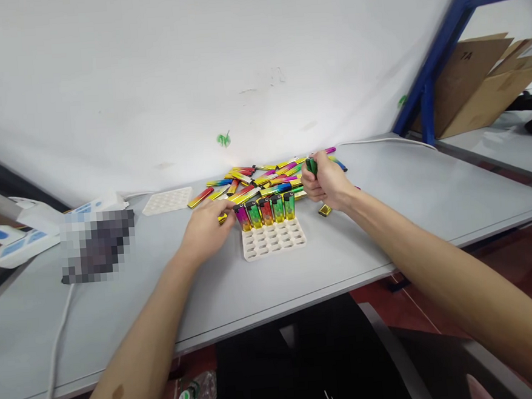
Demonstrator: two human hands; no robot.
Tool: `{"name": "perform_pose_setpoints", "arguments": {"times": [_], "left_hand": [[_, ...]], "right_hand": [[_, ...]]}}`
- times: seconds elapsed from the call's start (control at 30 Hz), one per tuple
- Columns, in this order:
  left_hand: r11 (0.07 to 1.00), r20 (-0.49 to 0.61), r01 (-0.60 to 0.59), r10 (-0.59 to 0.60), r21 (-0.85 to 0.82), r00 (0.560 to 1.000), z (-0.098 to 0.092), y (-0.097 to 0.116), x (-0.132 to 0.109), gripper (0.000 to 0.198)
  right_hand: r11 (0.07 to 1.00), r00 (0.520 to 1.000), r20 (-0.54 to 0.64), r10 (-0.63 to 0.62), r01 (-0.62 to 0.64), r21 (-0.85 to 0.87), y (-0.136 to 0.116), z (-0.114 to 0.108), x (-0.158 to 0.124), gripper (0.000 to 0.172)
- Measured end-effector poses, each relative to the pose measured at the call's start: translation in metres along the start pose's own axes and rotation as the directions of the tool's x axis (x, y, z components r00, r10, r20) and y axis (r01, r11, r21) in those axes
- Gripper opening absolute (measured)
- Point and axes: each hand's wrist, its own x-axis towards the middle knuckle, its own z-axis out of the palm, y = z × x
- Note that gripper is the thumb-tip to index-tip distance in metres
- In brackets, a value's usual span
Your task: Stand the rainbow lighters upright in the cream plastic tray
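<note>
A white tray with rows of slots (276, 242) lies on the grey table (387, 233). Several rainbow-coloured lighters (267, 210) stand upright in its far row. Behind it lies a loose pile of lighters (264, 178). My left hand (204, 228) reaches to the tray's left end, fingers pinched on a lighter lying by the row. My right hand (326, 183) is curled into a fist right of the pile, gripping a green lighter (311, 166) upright. A small gold piece (324, 210) lies just under that hand.
A second white tray (168, 200) lies at the back left. White devices with blue labels (26, 231) and a cable (53, 354) occupy the left. Cardboard boxes (480, 81) and a blue rack post (438, 54) stand at the right. A plastic bottle (197, 393) lies below the table.
</note>
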Motion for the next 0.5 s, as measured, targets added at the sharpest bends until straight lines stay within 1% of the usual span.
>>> {"name": "perform_pose_setpoints", "arguments": {"times": [0.13,0.33,0.5], "left_hand": [[1.0,0.003,0.01,-0.01,0.003,1.0,0.0,-0.0007,-0.0001,0.026],[1.0,-0.003,-0.009,0.009,-0.001,1.0,0.0013,-0.003,-0.0003,0.026],[1.0,-0.003,-0.003,0.003,-0.003,1.0,0.001,-0.0015,-0.0002,0.026]], "right_hand": [[1.0,1.0,-0.016,-0.003,0.003,-0.007,-0.0007,0.0018,-0.0021,0.045],[1.0,0.999,-0.035,0.005,-0.005,0.018,-0.0007,0.0033,-0.0033,0.052],[1.0,1.0,-0.023,0.01,-0.01,0.016,0.0005,0.002,-0.0012,0.047]]}}
